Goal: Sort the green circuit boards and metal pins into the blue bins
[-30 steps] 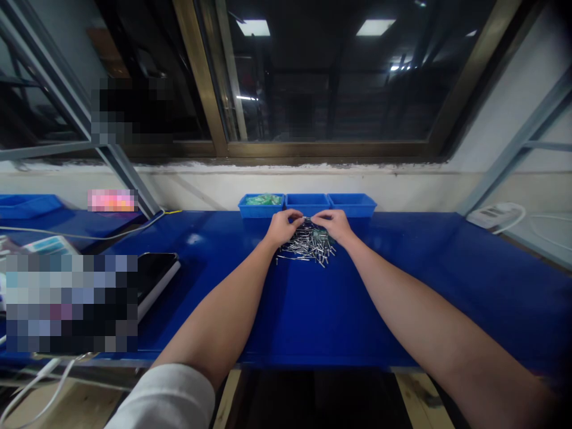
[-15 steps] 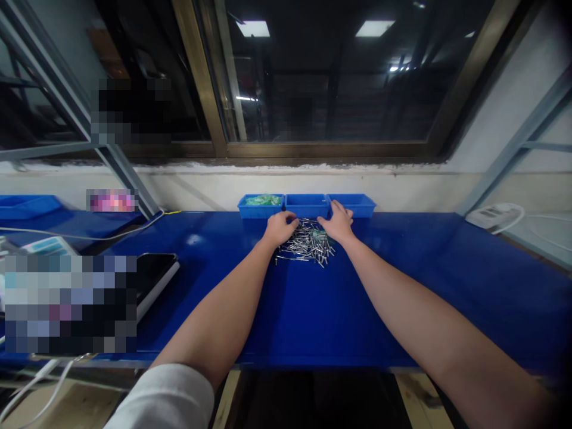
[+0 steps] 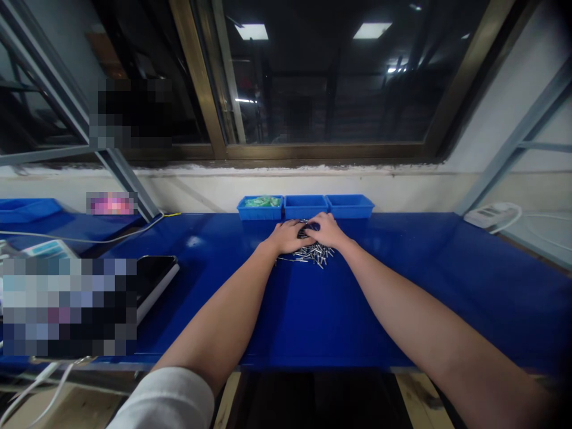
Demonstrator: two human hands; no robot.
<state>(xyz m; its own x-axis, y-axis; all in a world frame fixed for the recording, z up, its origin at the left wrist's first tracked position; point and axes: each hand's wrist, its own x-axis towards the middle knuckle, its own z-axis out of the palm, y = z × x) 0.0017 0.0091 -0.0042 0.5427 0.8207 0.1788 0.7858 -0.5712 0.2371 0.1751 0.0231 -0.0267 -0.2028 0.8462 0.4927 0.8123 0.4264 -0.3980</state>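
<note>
The bare left hand (image 3: 288, 236) and the bare right hand (image 3: 328, 230) reach over a loose heap of short, thin, silvery metal pins (image 3: 316, 254) on the glossy blue tabletop (image 3: 304, 316), both with curled fingers, and whether either pinches a pin cannot be told. Just behind the heap, three open blue plastic bins stand in a row against the pale wall (image 3: 201, 185): the left bin (image 3: 260, 213) holds crumpled green translucent material (image 3: 263, 202), beside the middle bin (image 3: 306, 210) and the right bin (image 3: 350, 210).
</note>
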